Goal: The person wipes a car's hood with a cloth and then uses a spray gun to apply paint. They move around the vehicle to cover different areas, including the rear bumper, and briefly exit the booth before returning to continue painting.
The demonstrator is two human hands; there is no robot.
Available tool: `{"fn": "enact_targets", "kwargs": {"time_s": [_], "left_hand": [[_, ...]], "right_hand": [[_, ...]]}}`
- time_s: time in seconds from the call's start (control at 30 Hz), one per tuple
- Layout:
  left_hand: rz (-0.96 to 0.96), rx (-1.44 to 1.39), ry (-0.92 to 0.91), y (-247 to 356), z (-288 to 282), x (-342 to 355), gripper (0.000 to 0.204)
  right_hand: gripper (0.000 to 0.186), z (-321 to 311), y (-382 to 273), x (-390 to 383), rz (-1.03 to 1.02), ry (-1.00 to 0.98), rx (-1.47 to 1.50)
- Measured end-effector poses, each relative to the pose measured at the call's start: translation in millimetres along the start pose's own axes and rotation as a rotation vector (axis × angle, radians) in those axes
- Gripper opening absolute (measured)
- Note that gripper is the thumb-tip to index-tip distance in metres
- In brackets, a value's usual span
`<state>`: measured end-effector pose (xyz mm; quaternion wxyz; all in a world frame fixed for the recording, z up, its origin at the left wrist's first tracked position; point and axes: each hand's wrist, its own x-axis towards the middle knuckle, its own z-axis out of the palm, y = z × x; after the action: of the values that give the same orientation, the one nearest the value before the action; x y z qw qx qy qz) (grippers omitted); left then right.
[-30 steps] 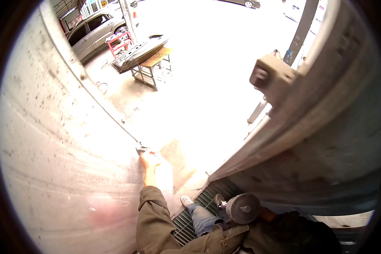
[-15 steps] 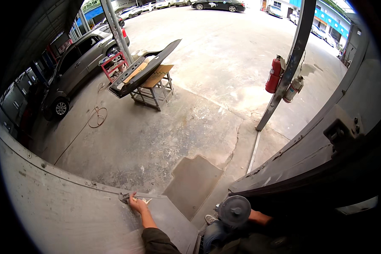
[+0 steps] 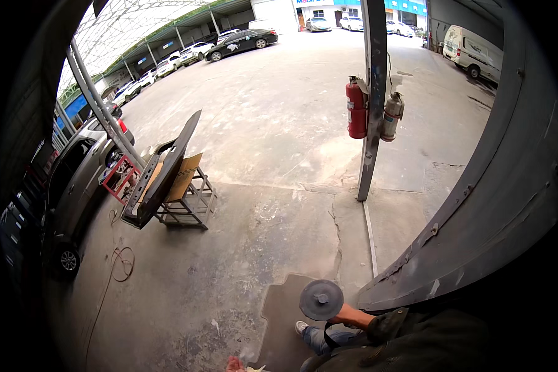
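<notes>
My right hand (image 3: 340, 315) is closed on a disc polisher, mostly hidden behind its round dark grey disc (image 3: 322, 300). The disc faces up, with a raised hub at its middle, and covers the tool's body. Below it show my jeans leg (image 3: 321, 339) and a light shoe (image 3: 301, 327). At the lower edge my left hand (image 3: 234, 364) shows only in part, its fingers curled. A pale crumpled scrap (image 3: 255, 369) sticks out beside it. A flat grey-brown mat (image 3: 285, 322) lies on the floor between my hands.
Left, a dark car panel (image 3: 167, 170) rests on a metal stand (image 3: 195, 201), near a red cart (image 3: 123, 180), an air hose (image 3: 123, 263) and a parked car (image 3: 74, 180). Ahead, a post (image 3: 372, 93) carries fire extinguishers (image 3: 356, 108). A metal door (image 3: 465, 211) stands close at right.
My left hand has left the latch on the grey metal door panel, now out of view, and dropped to the lower edge. The view has swung right; the polisher sits higher, over the mat.
</notes>
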<state>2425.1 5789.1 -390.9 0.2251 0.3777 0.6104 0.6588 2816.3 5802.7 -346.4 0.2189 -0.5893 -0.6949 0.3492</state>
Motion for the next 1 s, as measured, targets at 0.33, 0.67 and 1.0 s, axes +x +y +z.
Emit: {"fn": "enact_targets", "kwargs": {"time_s": [0.33,0.67,1.0], "left_hand": [[-0.434,-0.022,-1.008,-74,300,70,0.03],[-0.27,0.21,-1.974,-45,573,31,0.033],[0.533,-0.047,-2.805,21,826,-212,0.038]], "right_hand": [[0.014,39,174,116,0.078,0.689,0.134],[0.01,-113,246,143,0.42,0.97,-0.113],[0.028,-294,350,81,1.073,1.237,-0.234]]}}
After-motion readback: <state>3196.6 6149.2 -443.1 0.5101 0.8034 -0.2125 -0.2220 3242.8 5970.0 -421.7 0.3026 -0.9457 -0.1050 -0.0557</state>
